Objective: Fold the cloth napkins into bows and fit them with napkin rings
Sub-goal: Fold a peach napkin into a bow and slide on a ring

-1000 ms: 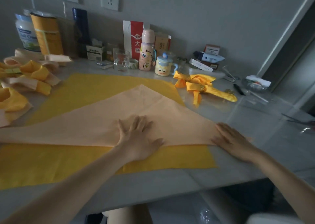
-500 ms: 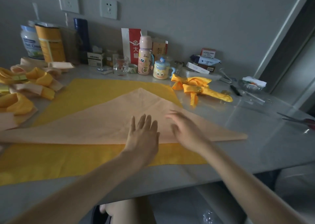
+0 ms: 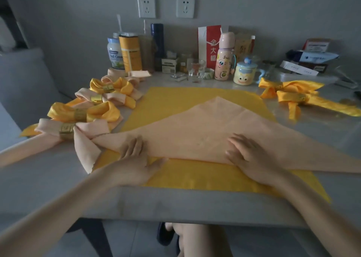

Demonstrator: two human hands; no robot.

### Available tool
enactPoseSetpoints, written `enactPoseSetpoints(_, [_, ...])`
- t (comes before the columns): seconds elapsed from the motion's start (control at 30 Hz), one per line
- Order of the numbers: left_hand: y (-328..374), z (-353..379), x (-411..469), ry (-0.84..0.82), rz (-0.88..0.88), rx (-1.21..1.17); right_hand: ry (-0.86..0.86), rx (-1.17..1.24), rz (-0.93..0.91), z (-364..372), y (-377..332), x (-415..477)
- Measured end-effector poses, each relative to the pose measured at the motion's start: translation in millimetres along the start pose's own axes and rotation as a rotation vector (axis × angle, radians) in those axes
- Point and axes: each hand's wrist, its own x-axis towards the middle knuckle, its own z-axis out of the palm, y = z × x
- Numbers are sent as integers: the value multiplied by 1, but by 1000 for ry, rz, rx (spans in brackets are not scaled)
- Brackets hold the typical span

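A peach napkin (image 3: 197,131), folded into a wide triangle, lies on a flat yellow napkin (image 3: 187,98) in the middle of the table. My left hand (image 3: 134,159) presses flat on the triangle's long near edge toward its left end. My right hand (image 3: 248,153) rests on the same edge further right, fingers bent at the fold; whether they pinch the cloth is unclear. Several finished peach and yellow bows (image 3: 82,116) with gold rings (image 3: 66,130) lie at the left. Two yellow ringed bows (image 3: 289,95) lie at the right.
Jars (image 3: 130,52), a blue flask (image 3: 157,45), a glass (image 3: 196,71), a pink bottle (image 3: 223,57), a cartoon mug (image 3: 245,74) and boxes (image 3: 310,59) line the wall. The table's near edge (image 3: 175,211) runs below my forearms. A grey chair (image 3: 25,80) stands at the left.
The view has swung left. My left hand slid left along the peach napkin's near edge. My right hand, which came in from the triangle's right tip, now sits on that edge.
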Motion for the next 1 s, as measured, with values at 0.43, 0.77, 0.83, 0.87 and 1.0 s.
enactPoseSetpoints(0.43, [110,-52,127,128,198,-140,119,185,218,-36,40,84])
enactPoseSetpoints(0.77, [140,-94,223,3,0,-160,-41,169,461,-72,69,168])
enactPoseSetpoints(0.83, [144,-100,231,-68,-11,-179,-106,216,480,-78,72,174])
enactPoseSetpoints(0.87, [146,-100,236,-60,-1,-197,-120,241,468,-78,73,176])
enactPoseSetpoints(1.0, [152,-92,254,77,110,-448,-28,345,355,-74,81,186])
